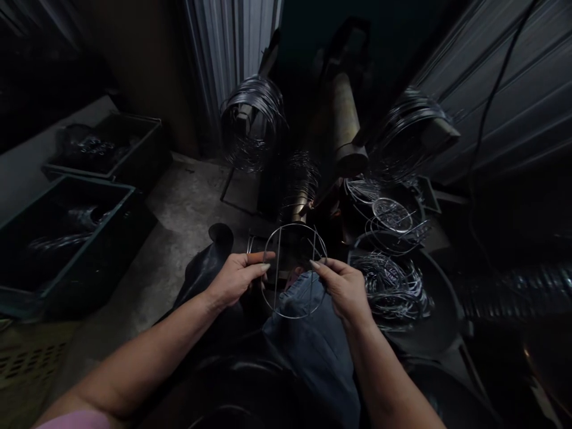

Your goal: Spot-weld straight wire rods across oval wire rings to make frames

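Observation:
I hold a round wire ring frame (292, 226) with two straight cross wires in front of my knees. My left hand (236, 277) pinches its left rim, fingers closed on the wire. My right hand (344, 286) grips the right rim between thumb and fingers. The frame stands nearly upright above my blue trouser leg (313, 345). Just right of my right hand lies a heap of loose wire rings (393, 286) in a dark round pan.
Wire coils hang on stands at the back (254, 119) and at the right (411, 131). A finished round wire piece (392, 214) rests on a pile. Two dark crates (67, 232) holding wire stand on the left floor. A metal cylinder (346, 119) rises behind.

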### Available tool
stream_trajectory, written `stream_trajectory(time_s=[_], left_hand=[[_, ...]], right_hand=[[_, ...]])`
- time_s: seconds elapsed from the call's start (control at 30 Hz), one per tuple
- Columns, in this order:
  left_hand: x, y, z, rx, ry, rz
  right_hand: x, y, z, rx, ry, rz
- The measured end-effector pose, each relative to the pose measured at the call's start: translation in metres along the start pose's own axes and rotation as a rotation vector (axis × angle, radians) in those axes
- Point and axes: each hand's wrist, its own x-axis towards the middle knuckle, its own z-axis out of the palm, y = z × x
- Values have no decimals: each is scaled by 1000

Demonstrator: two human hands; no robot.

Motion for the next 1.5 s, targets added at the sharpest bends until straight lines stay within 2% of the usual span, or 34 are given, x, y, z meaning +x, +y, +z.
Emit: stream_trajectory(time_s=[0.2,0.4,0.63,1.07,1.17,1.3,1.5], left_hand=[[6,13,-1,-28,33,30],[15,30,0,-56,48,60],[17,40,3,-89,13,69],[15,38,5,-124,-9,60],[15,40,5,-122,-15,61],[17,40,8,-115,29,66],[30,32,18,88,47,148]], right_hand=[[15,-18,11,-26,-5,-49],[28,-39,21,-16,29,-31],[33,-49,23,69,39,26],[26,-55,25,65,81,83],[29,-54,22,65,48,99],[31,-46,12,110,-32,83],[15,-24,-1,225,9,35]])
